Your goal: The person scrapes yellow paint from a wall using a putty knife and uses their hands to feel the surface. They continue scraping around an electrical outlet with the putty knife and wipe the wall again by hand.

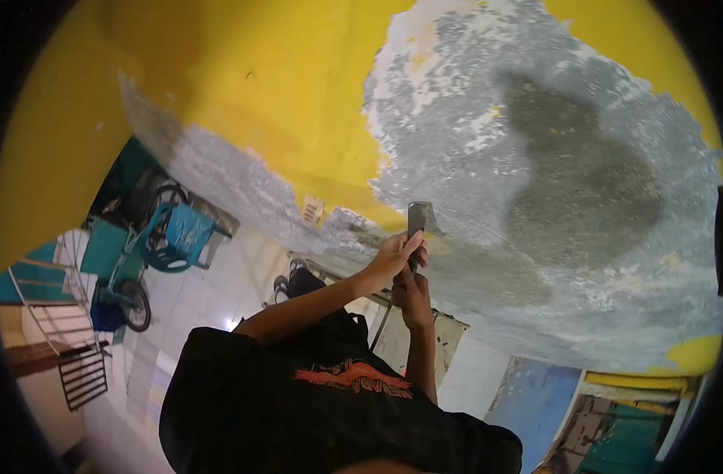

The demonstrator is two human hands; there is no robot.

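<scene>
Both my hands are closed around one tool, a scraper (417, 216) with a flat, dark grey blade. The blade's end rests against or very near the wall (456, 158), by a border of yellow paint and bare grey plaster; exact contact is hard to tell. My left hand (395, 257) grips it higher, just behind the blade. Lower down, my right hand (411, 297) wraps round the handle, most of which the fingers hide. Yellow paint (298, 87) still covers the wall's upper left, and a dark damp-looking patch (583, 174) shows on the plaster.
A blue-green plastic chair (172, 237) and a bicycle (132, 300) stand on the tiled floor (235, 284) to the left. A metal rack (81, 375) is farther left. Below my right arm is a worn pale panel (448, 340), with a blue surface (531, 403) beyond.
</scene>
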